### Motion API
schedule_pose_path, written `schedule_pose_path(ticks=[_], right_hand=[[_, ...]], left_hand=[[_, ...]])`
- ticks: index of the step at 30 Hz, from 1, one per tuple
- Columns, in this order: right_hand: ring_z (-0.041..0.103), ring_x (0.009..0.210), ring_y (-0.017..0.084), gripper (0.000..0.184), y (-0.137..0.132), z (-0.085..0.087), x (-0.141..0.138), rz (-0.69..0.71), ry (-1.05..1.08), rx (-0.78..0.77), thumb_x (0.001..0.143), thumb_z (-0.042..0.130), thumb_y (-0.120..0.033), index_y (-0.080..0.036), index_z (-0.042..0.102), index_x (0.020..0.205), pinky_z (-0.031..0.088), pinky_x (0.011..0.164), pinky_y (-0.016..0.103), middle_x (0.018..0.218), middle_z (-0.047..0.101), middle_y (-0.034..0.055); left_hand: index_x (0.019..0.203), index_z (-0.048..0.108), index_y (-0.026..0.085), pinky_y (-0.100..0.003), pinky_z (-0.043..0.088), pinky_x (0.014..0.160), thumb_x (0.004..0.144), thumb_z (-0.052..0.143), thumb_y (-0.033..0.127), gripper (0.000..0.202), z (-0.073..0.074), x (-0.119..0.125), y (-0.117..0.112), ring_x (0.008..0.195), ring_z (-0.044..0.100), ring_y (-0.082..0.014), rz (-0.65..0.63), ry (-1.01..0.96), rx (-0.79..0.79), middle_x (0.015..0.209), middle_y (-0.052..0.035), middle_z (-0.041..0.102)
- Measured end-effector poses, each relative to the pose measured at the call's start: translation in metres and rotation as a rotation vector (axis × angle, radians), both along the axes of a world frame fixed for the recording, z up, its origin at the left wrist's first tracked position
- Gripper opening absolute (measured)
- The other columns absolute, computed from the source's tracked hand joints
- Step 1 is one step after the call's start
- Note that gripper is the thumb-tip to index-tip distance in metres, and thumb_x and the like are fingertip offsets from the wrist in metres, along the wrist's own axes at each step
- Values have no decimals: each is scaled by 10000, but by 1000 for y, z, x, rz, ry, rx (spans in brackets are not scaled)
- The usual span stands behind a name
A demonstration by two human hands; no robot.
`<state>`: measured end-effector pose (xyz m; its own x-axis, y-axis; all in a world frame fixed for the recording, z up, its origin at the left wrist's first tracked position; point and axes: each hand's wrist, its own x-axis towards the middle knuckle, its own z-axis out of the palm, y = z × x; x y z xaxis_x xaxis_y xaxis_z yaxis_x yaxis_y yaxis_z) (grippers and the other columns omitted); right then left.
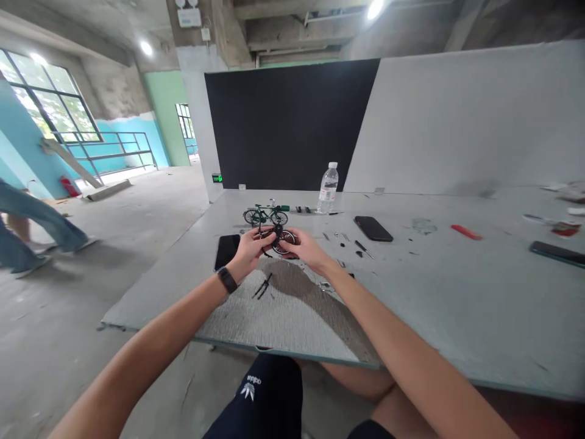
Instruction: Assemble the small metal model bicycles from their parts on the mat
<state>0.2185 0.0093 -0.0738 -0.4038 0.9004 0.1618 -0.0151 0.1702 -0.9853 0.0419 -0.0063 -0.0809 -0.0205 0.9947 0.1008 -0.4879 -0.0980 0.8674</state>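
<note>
Above the grey table, my left hand (253, 249) is closed on the dark frame of a model bicycle (278, 231). Fingers of my right hand (305, 246) pinch the small spoked wheel (284, 242) at the frame's right end. Part of the frame is hidden behind the fingers. Just beyond my hands stands a complete green model bicycle (262, 214). Nearer to me lies a black fork-shaped part (262, 286), flat on the table. Small metal parts (325, 286) lie beneath my right forearm.
A phone (227, 251) lies left of my hands, another phone (373, 228) to the right. A water bottle (328, 190) stands at the back. Near a small screwdriver (364, 249) are several tiny parts. A red tool (466, 232) lies farther right. At the left, a person (41, 225) is walking.
</note>
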Motion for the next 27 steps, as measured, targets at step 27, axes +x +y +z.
schedule_pose_path(ticks=[27], right_hand=[[709,798,208,711,9,-4,9,-134,222,-14,601,945,-444,-214,612,1186,647,821,461,837,702,9]], left_hand=[[906,730,109,-271,554,716,708,877,123,247,13,27,24,685,672,-122,1,20,-32,800,-47,725]])
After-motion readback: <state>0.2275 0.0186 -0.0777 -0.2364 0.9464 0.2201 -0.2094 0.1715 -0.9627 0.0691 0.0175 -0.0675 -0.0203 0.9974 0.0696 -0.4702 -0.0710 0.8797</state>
